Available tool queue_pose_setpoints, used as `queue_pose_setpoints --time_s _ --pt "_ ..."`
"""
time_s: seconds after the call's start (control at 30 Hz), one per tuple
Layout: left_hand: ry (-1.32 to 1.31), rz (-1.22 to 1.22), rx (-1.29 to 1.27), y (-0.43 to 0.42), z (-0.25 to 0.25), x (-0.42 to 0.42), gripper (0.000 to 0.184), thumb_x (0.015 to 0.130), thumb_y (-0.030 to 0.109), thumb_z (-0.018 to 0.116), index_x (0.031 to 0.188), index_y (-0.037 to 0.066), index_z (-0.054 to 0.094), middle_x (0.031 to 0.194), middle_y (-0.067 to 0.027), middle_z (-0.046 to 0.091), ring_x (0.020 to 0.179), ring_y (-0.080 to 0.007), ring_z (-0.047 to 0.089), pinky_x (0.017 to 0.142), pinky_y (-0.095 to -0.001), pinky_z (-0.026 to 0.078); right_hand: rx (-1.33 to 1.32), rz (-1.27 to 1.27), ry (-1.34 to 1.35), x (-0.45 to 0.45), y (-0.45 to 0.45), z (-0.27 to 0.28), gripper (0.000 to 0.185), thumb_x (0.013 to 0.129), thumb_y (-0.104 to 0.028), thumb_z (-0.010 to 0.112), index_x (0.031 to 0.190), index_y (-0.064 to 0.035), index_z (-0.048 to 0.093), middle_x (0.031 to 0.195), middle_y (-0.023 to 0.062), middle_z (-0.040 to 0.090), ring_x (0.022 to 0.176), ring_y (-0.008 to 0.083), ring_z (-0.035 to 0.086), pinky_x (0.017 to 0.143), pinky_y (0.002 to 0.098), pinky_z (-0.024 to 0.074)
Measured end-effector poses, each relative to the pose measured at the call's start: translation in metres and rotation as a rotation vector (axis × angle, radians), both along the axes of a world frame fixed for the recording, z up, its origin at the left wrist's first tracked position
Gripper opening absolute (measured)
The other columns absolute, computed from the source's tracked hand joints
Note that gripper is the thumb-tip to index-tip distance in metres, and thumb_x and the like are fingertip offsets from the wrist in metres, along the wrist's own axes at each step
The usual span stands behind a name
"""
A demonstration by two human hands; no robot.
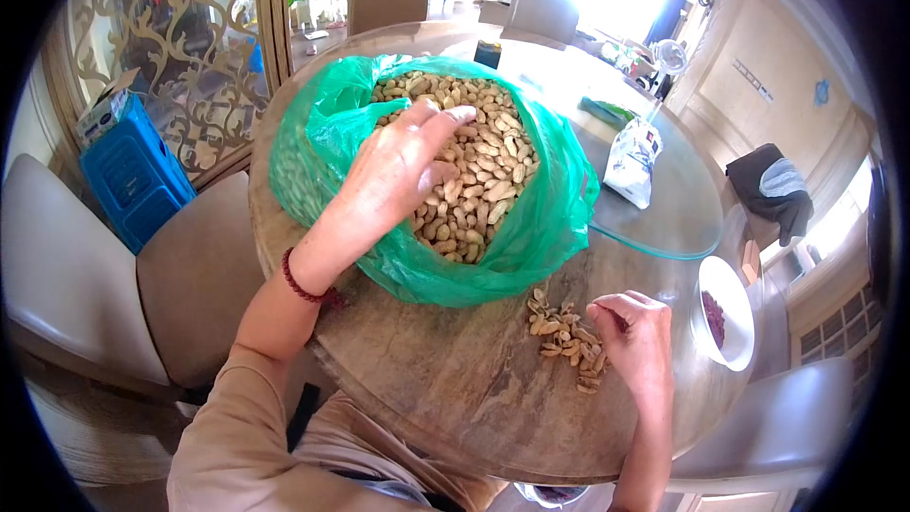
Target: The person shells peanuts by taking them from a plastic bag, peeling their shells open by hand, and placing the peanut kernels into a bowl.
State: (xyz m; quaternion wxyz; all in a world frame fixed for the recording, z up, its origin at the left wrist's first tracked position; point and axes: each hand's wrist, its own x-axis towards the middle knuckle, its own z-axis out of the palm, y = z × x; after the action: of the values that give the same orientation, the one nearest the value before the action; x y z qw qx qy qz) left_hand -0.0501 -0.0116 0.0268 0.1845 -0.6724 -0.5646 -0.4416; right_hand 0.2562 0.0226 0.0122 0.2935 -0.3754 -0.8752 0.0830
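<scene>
A green plastic bag (559,180) full of unshelled peanuts (493,166) stands wide open on the round table. My left hand (398,156) is over the peanuts inside it, thumb and fingers apart, fingertips at the surface of the heap. To the right, my right hand (635,332) is closed just above the tabletop. Something dark reddish shows within its curled fingers, too small to name. Beside that hand lies a loose pile of peanut shells (564,334). A white bowl (741,327) with dark red kernels (713,318) in it sits further right.
The round table (408,370) carries a glass turntable (664,237) with a white packet (633,163) on it. Behind the bag stands a small dark jar (487,54). Chairs (190,275) surround the table, and a blue plastic stool (137,171) is at the left.
</scene>
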Motion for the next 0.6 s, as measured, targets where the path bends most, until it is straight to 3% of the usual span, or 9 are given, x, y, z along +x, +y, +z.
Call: queue_pose_setpoints --time_s 0.07,0.13,0.17,0.23,0.27,0.37,0.6 --pt "-0.053 -0.017 0.017 -0.004 0.004 0.002 0.045 0.069 0.0 0.071 0.112 0.009 0.06 0.085 -0.0099 0.057 0.072 -0.0254 0.059 0.063 -0.0352 0.049 -0.011 -0.01 -0.011 0.0 0.0 0.001 0.005 0.075 -0.007 0.069 0.077 -0.002 0.067 0.071 0.013 0.064 0.061 0.0282 0.062 0.056 0.0345 0.0474" --pt "-0.065 -0.069 -0.077 -0.007 0.006 0.005 0.03 0.067 0.002 0.071 0.095 0.006 0.063 0.088 -0.0106 0.058 0.082 -0.0297 0.062 0.069 -0.0387 0.052 -0.023 -0.019 -0.021 0.0 0.0 0.002 0.005 0.075 -0.007 0.069 0.077 -0.002 0.067 0.071 0.0131 0.064 0.062 0.0282 0.062 0.056 0.0347 0.0475" --pt "-0.065 -0.069 -0.077 -0.007 0.004 0.006 0.03 0.067 0.002 0.071 0.095 0.006 0.063 0.088 -0.0106 0.058 0.082 -0.0297 0.062 0.069 -0.0387 0.052 -0.011 -0.015 -0.02 0.001 0.0 0.001 0.005 0.075 -0.007 0.069 0.077 -0.0022 0.068 0.072 0.0132 0.064 0.062 0.0285 0.063 0.057 0.0346 0.0477" --pt "0.051 -0.239 -0.003 -0.007 0.002 0.01 0.029 0.069 0.0 0.072 0.097 0.006 0.066 0.084 -0.008 0.056 0.075 -0.0236 0.059 0.064 -0.033 0.049 -0.001 -0.01 -0.018 0.001 0.001 0.0 0.005 0.075 -0.007 0.069 0.078 -0.0023 0.068 0.072 0.0132 0.064 0.063 0.0287 0.063 0.057 0.0346 0.0479" --pt "0.06 -0.266 -0.077 -0.01 0.001 0.012 0.024 0.069 0.002 0.073 0.092 0.005 0.066 0.084 -0.0088 0.057 0.078 -0.0256 0.06 0.065 -0.0343 0.049 0.0 -0.012 -0.022 0.001 0.001 -0.001 0.005 0.075 -0.007 0.069 0.078 -0.0024 0.068 0.073 0.0133 0.065 0.063 0.0289 0.063 0.058 0.0346 0.0482" --pt "0.133 -0.256 -0.273 -0.016 0.001 0.022 0.021 0.069 0.006 0.073 0.088 0.004 0.065 0.087 -0.0107 0.057 0.081 -0.0284 0.06 0.067 -0.0364 0.05 -0.003 -0.015 -0.027 0.001 0.0 0.0 0.005 0.075 -0.007 0.069 0.078 -0.0026 0.068 0.074 0.0134 0.065 0.064 0.0292 0.063 0.058 0.0347 0.0487" --pt "0.31 -0.091 -0.323 -0.008 -0.017 0.03 0.014 0.068 0.008 0.071 0.078 0.001 0.063 0.085 -0.0118 0.054 0.083 -0.0302 0.057 0.072 -0.0404 0.047 0.01 -0.003 -0.022 0.002 0.0 0.0 0.004 0.075 -0.007 0.069 0.078 -0.0034 0.068 0.075 0.0134 0.065 0.064 0.0293 0.063 0.059 0.0352 0.0488"
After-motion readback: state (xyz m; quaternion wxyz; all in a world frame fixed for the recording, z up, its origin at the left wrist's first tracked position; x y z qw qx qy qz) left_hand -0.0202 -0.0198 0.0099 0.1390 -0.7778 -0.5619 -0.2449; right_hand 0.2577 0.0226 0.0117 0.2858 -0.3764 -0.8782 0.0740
